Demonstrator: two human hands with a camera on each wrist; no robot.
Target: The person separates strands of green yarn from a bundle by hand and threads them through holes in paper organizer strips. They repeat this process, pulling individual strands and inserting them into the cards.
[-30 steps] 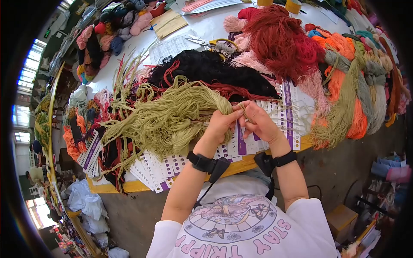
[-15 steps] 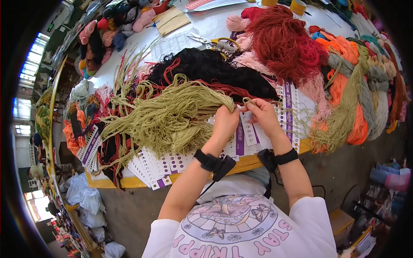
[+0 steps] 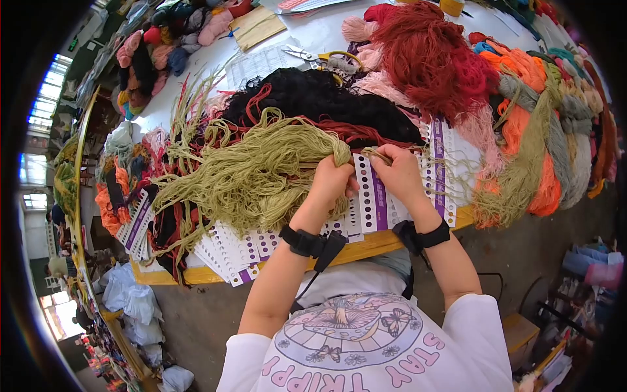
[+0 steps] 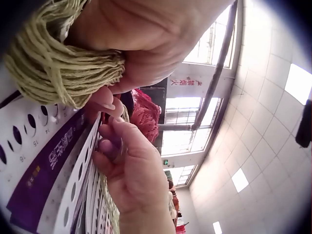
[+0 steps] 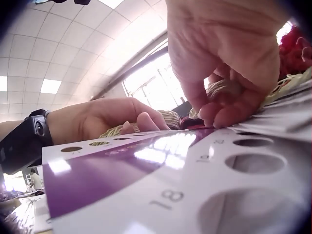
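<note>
In the head view, the left hand (image 3: 333, 179) is wrapped round one end of a loose, olive-green yarn hank (image 3: 255, 163), which lies left along the near side of the table. The right hand (image 3: 400, 173), just right of it, pinches thin olive-green strands (image 3: 373, 152); whether it also grips the white, hole-punched card with a purple band (image 3: 379, 202) I cannot tell. Only the head view shows yellow-handled metal scissors (image 3: 341, 57) farther back. The right wrist view makes the card's "18" legible; both wrist views add a white tiled ceiling (image 4: 258, 141).
</note>
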